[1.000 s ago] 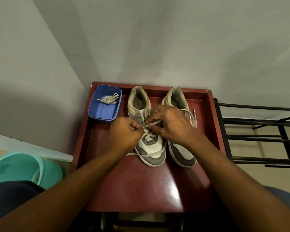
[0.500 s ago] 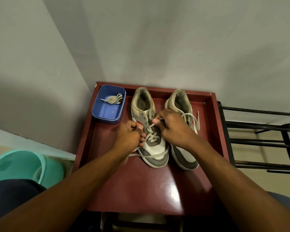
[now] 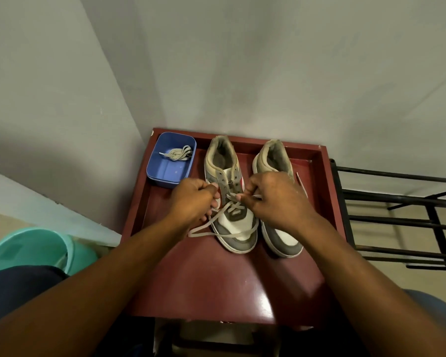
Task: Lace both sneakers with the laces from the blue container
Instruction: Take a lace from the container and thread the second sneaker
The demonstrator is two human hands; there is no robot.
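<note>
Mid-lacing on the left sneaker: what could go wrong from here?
1. Slack lace loops round the left sneaker toe onto the red tray; a pull might snag it there.
2. The left hand and right hand pinch only lace, so nothing pins the sneaker; tugging may shift it.

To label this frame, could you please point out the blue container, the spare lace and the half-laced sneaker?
blue container (image 3: 168, 170): head view, bare floor inside.
spare lace (image 3: 179, 153): head view, middle of the coil.
half-laced sneaker (image 3: 242, 244): head view, grey toe cap.
</note>
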